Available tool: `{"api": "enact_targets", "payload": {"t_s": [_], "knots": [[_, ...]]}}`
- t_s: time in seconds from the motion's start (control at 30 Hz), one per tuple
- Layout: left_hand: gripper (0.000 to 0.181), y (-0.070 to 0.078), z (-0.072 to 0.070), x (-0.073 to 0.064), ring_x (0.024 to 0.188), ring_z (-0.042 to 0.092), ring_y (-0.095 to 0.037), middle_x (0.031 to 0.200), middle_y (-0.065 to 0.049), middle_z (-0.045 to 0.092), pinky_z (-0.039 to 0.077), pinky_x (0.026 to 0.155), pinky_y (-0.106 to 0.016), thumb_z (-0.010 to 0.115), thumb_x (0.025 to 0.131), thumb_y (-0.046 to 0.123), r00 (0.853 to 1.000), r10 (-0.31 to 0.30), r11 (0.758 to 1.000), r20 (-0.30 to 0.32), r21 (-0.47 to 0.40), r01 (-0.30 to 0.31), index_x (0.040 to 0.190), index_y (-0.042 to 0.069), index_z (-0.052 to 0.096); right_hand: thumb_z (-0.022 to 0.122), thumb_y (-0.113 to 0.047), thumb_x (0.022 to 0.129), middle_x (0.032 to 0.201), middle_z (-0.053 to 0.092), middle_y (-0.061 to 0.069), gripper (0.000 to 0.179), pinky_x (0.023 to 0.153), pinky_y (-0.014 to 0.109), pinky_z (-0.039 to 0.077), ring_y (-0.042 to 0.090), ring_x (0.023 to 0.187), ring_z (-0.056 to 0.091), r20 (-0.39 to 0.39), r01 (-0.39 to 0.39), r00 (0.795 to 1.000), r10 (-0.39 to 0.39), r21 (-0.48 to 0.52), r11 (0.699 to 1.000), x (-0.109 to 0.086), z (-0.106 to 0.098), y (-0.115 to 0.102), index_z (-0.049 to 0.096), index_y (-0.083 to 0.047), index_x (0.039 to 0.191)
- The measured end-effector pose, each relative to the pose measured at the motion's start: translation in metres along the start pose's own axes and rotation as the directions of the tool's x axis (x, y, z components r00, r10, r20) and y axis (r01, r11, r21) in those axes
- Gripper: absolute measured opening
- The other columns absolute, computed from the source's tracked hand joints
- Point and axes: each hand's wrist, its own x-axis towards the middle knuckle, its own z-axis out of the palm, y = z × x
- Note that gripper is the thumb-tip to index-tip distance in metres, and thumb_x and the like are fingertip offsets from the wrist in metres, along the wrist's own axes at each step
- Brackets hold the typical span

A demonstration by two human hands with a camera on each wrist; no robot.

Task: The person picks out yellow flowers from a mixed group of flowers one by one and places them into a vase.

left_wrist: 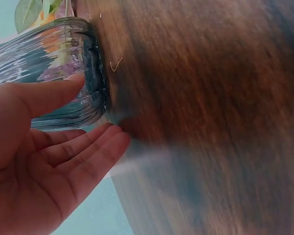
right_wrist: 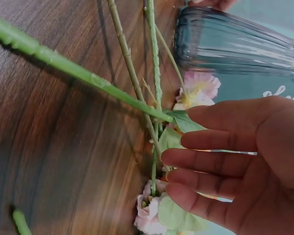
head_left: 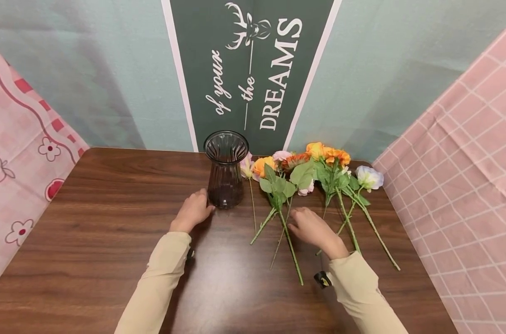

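A dark, see-through ribbed glass vase [head_left: 225, 176] with a flared rim stands upright near the table's back edge. My left hand [head_left: 193, 208] is at its lower left side. In the left wrist view the thumb [left_wrist: 56, 95] lies across the front of the glass, while the fingers extend along the far side without curling round it. My right hand [head_left: 313, 227] is beside the stems of the artificial flowers, its fingers spread and nearly straight. Close to those fingertips are a green stem [right_wrist: 83, 73] and a thinner brownish stem [right_wrist: 129, 63]; whether they touch cannot be told.
Orange flowers [head_left: 336, 157], pink ones [head_left: 306, 186] and a pale blue-white flower [head_left: 369, 178] lie along the back right, stems pointing toward me. A brown wooden table [head_left: 111, 241] lies underneath. Cloth-covered walls stand behind and at both sides.
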Motion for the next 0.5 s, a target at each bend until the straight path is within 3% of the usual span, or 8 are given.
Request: {"api": "enact_targets", "payload": {"t_s": [0.1, 0.3, 0.5], "knots": [[0.048, 0.000, 0.000, 0.002, 0.098, 0.055, -0.044, 0.109, -0.031, 0.054, 0.046, 0.082, -0.049, 0.061, 0.088, 0.019, 1.000, -0.007, 1.000, 0.012, 0.001, 0.007, 0.118, -0.014, 0.044, 0.065, -0.007, 0.083, 0.067, 0.052, 0.004, 0.012, 0.053, 0.033, 0.039, 0.018, 0.060, 0.050, 0.028, -0.027, 0.999, 0.026, 0.040, 0.999, 0.008, 0.001, 0.000, 0.056, -0.003, 0.076], [0.049, 0.001, -0.001, 0.004, 0.100, 0.054, -0.043, 0.111, -0.031, 0.054, 0.045, 0.082, -0.049, 0.061, 0.088, 0.019, 1.000, -0.012, 1.000, 0.020, -0.006, 0.013, 0.119, -0.014, 0.044, 0.063, -0.005, 0.083, 0.060, 0.046, 0.003, 0.011, 0.047, 0.028, 0.032, 0.014, 0.051, 0.040, 0.049, -0.088, 0.995, 0.083, 0.128, 0.988, 0.021, 0.006, 0.001, 0.056, -0.002, 0.075], [0.051, 0.001, -0.002, 0.005, 0.100, 0.054, -0.044, 0.113, -0.031, 0.053, 0.046, 0.082, -0.049, 0.062, 0.088, 0.018, 0.999, -0.020, 1.000, 0.029, -0.002, 0.021, 0.121, -0.015, 0.042, 0.062, -0.004, 0.083, 0.053, 0.043, 0.002, 0.023, 0.045, 0.026, 0.033, 0.014, 0.046, 0.040, 0.071, -0.225, 0.974, 0.215, 0.170, 0.959, 0.034, 0.012, -0.003, 0.051, -0.006, 0.063]]}}
